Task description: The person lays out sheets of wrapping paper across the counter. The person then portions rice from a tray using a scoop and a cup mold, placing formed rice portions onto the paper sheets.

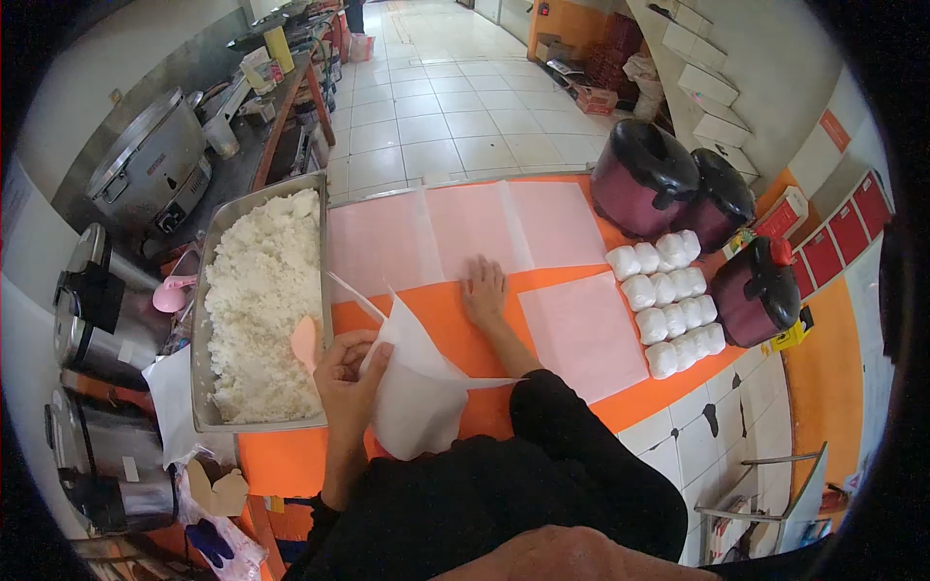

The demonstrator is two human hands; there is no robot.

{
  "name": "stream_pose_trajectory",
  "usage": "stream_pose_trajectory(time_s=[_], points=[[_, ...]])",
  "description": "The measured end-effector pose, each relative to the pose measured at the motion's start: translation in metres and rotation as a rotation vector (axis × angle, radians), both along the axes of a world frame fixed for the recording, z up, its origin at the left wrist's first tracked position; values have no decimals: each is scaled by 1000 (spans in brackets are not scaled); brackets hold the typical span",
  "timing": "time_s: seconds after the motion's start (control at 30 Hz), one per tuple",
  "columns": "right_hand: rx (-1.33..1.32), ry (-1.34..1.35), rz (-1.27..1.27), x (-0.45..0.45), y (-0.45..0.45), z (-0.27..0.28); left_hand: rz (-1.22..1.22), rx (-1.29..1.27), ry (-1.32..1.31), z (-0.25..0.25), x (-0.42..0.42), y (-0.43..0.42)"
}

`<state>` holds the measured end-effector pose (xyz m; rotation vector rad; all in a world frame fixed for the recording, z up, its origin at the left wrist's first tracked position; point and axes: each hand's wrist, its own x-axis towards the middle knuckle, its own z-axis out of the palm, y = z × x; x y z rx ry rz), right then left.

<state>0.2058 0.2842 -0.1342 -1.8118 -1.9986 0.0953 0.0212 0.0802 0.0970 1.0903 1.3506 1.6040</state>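
My left hand [351, 373] pinches a few white paper sheets [418, 392], which hang curled in front of my body. Fingers spread, my right hand [482, 289] lies flat on the orange table [426, 310], at the lower edge of the laid-out papers. Three pale pink-white wrapping papers [475, 228] lie in a row along the far side, edges overlapping. Another single paper [581, 334] lies nearer, right of my right arm. Left of my left hand stands a metal tray of cooked rice [263, 290], with a pink rice paddle [304, 343] resting on it.
Several white wrapped bundles [668, 305] sit in rows on the right. Beyond them stand maroon rice containers with black lids [644, 179]. Steel cookers [111, 310] and a large grey rice cooker [150, 165] line the left. A pink ladle [169, 296] lies beside the tray.
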Motion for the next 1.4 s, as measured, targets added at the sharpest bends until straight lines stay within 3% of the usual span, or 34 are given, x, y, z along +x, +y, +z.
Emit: stream_pose_trajectory(time_s=[0.1, 0.2, 0.37, 0.53, 0.63, 0.67, 0.73, 0.8, 0.9, 1.1, 1.2, 1.3, 1.4], points=[[60, 216, 15, -4, 4, 7, -3, -12, -2, 4, 4, 0], [105, 247, -42, 4, 2, 26, 4, 7, 0, 5, 2, 2], [117, 53, -157, 68, -33, 24, 27, 13, 29, 1, -3, 4], [-222, -92, -318, 126, -83, 16, -46, 0, -5, -7, 5, 16], [-211, 63, -300, 135, -72, 14, -100, -17, -30, -9, 16, 20], [-202, 295, -111, 132, -74, 24, -123, -18, -47, -10, 20, 22], [-172, 756, 262, 98, -106, 127, -141, -4, -34, -11, 24, 24], [-354, 894, 717, 80, -128, 163, -161, 9, -21, -10, 26, 24], [-359, 712, 673, 43, -166, 218, -154, -37, -31, -7, 20, 21], [-216, 1349, 85, 73, -138, 150, 131, 44, 71, -3, -31, 0], [-281, 1291, -151, 101, -135, 115, 202, 94, -8, 6, -56, -16], [-209, 1115, -185, 121, -135, 57, 235, 120, -110, 15, -73, -30], [-144, 994, -264, 126, -143, 47, 258, 156, -152, 15, -85, -34]])
